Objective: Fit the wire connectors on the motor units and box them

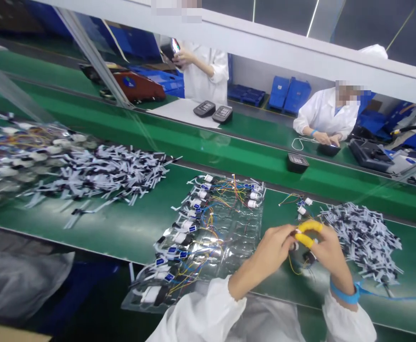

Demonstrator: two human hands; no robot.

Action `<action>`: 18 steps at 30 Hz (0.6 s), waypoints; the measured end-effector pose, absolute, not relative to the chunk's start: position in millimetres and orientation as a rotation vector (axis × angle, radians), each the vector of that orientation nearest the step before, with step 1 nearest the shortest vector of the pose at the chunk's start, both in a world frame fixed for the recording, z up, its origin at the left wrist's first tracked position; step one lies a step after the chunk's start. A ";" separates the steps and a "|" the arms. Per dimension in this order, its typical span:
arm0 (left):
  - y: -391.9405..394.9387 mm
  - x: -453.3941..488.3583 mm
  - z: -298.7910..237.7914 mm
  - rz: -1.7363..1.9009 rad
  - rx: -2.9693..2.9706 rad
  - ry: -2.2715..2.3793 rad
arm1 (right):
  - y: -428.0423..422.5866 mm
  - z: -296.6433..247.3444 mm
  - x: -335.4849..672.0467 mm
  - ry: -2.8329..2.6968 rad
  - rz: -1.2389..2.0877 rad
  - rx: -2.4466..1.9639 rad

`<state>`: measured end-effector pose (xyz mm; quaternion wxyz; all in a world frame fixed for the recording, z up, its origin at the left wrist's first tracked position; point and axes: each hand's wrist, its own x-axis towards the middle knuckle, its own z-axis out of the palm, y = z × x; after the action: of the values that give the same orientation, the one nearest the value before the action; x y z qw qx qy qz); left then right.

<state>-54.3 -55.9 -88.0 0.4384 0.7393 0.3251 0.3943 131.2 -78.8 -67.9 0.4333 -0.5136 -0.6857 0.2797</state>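
White cloth sleeves (197,313) lead to our left hand (268,256) and right hand (331,259), wearing yellow rubber finger cots (309,227), together pinching a small white wired connector (294,246).

The surface (87,242) is a deep green. On its near side, a clear plastic tray (243,228) carries a tangle of thin wires (208,223) in blue, yellow, orange and red, among white connectors (151,295) with small blue labels (170,277). To the right lies a heap of cable pieces (363,242), speckled black and white. Two of the person's fingers wear yellow finger cots (309,232), a bright blue wrist strap (343,294) circles the right wrist, and the sleeves (193,318) are white. Far off, a co-worker's coat (325,114) is white too, near solid blue crates (288,92).
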 end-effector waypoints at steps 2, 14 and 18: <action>-54.4 -59.3 -87.4 0.984 1.834 0.828 | -78.2 -74.4 132.4 -1.650 0.737 -1.242; -48.3 -69.1 -54.0 1.102 2.024 0.813 | -80.3 -84.7 147.0 -1.484 0.748 -1.151; -41.4 -73.5 -48.2 1.225 1.799 0.909 | -78.7 -76.4 154.8 -1.290 0.656 -1.158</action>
<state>-73.5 -41.4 -48.2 0.3813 0.7050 0.3563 0.4802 154.8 -78.7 -76.4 0.6005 -0.4997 -0.5564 0.2828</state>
